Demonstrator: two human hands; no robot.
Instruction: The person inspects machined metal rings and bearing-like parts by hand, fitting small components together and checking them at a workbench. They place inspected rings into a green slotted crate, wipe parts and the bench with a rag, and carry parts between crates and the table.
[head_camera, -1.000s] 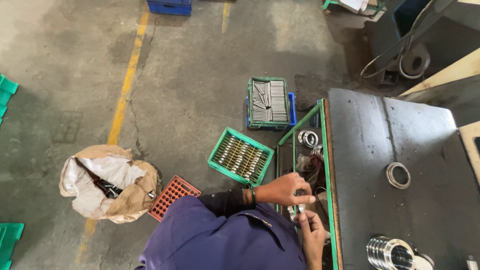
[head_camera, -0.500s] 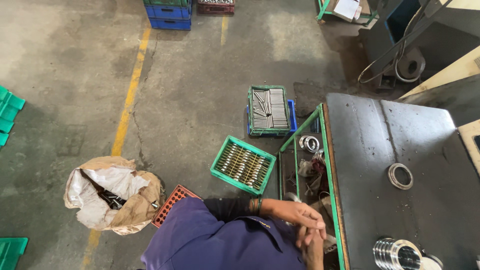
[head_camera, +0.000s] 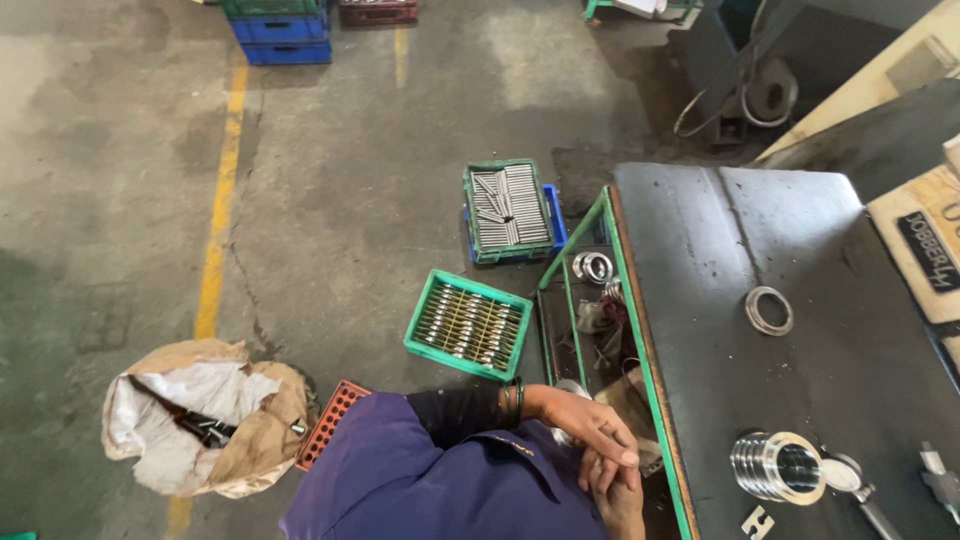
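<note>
Both hands, left (head_camera: 590, 425) over right (head_camera: 615, 495), rest beside the dark steel table (head_camera: 720, 300), fingers loosely together, holding nothing visible.

I wore a loose purple work shirt (head_camera: 440, 490), its cloth creased over my shoulder and chest, with a seam running along the upper sleeve. Under it I had a black long-sleeved layer (head_camera: 455, 412) that covered my forearm down to the wrist. At that wrist sat a dark bangle (head_camera: 512, 403), a few thin rings stacked close together. My left hand (head_camera: 590, 425) was bare, with no glove and no ring that I could make out. My right hand (head_camera: 618, 500) was bare too; its wrist and sleeve were cut off by the lower edge of the view.
</note>
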